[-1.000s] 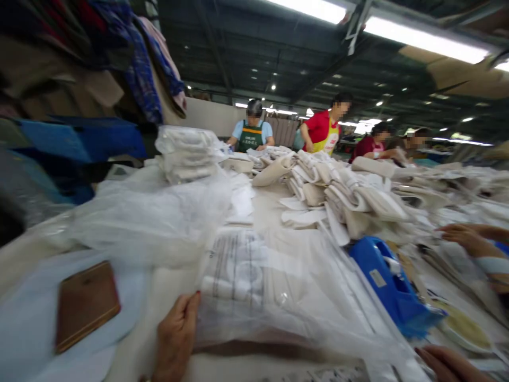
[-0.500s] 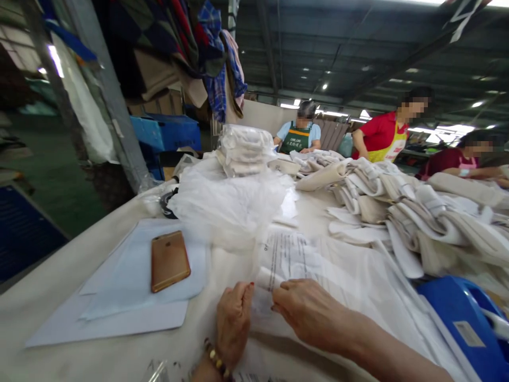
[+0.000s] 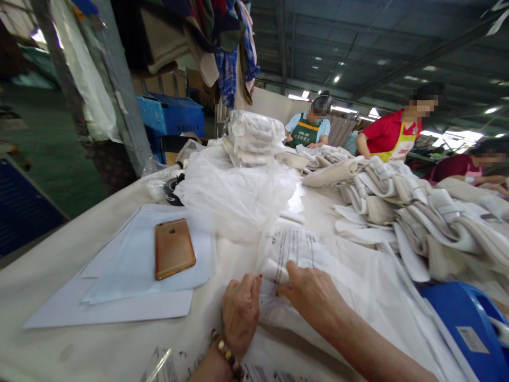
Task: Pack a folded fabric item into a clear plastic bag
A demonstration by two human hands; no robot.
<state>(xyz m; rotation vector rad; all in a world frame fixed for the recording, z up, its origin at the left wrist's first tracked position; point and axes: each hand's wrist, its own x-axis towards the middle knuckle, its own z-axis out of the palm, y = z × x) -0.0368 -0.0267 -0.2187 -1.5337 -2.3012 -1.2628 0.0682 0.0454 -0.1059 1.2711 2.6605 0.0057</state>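
A clear plastic bag with printed lines of text (image 3: pixel 296 245) lies flat in front of me, with white material showing through it. My left hand (image 3: pixel 241 307), wearing a beaded bracelet, is closed in a pinch on the bag's near left edge. Just right of it, my right hand (image 3: pixel 314 297) grips the same bag with bent fingers; its thumb and forefinger show a small gap, and the other fingertips are hidden. Beyond both hands spreads a crumpled heap of thin translucent plastic (image 3: pixel 234 185).
A gold phone (image 3: pixel 175 249) rests on pale sheets (image 3: pixel 135 313) at left. Wrapped packages (image 3: pixel 256 132) are stacked behind the plastic heap. Folded cream-and-white fabric pieces (image 3: pixel 429 212) pile up at right, near a blue plastic container (image 3: pixel 457 313). Several people work across the table.
The view has shifted slightly, so most things sit a little further right. My right forefinger has lifted and parted from the thumb. My left hand keeps its pinch.
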